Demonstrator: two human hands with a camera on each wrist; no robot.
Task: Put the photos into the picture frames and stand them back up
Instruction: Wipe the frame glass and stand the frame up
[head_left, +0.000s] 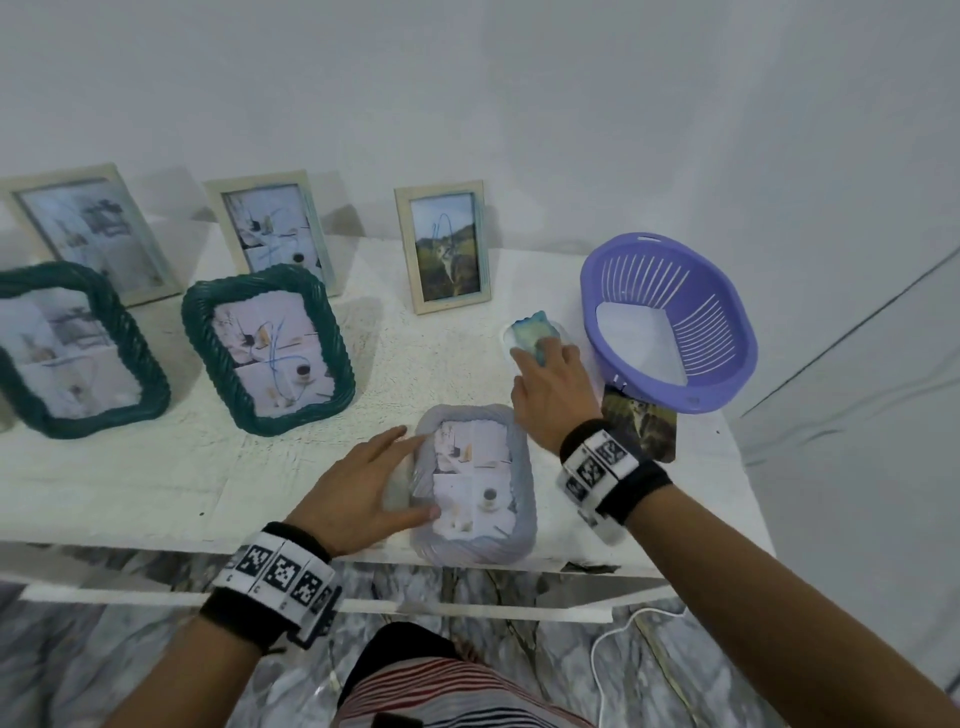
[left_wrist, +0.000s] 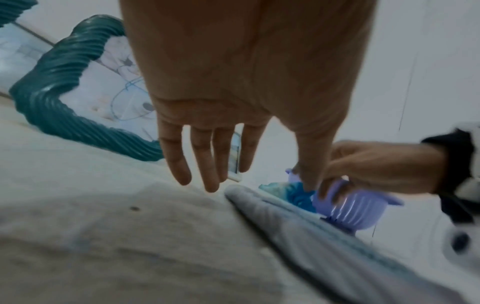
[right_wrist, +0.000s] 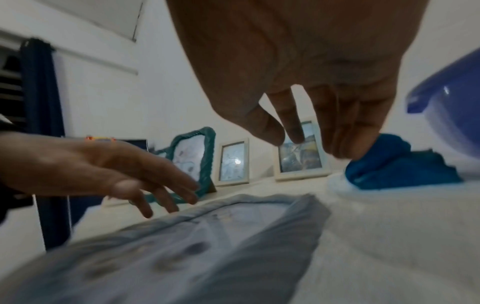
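Two hands, relaxed left steadying flat grey frame lying lengthwise away, right fingertips touching blue cloth

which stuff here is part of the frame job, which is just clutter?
Job:
- grey rope-edged frame lying flat, left hand on it
- loose landscape photo
- five standing frames, e.g. green rope-edged frame

Lying about:
- purple plastic basket
- blue cloth, right hand touching it
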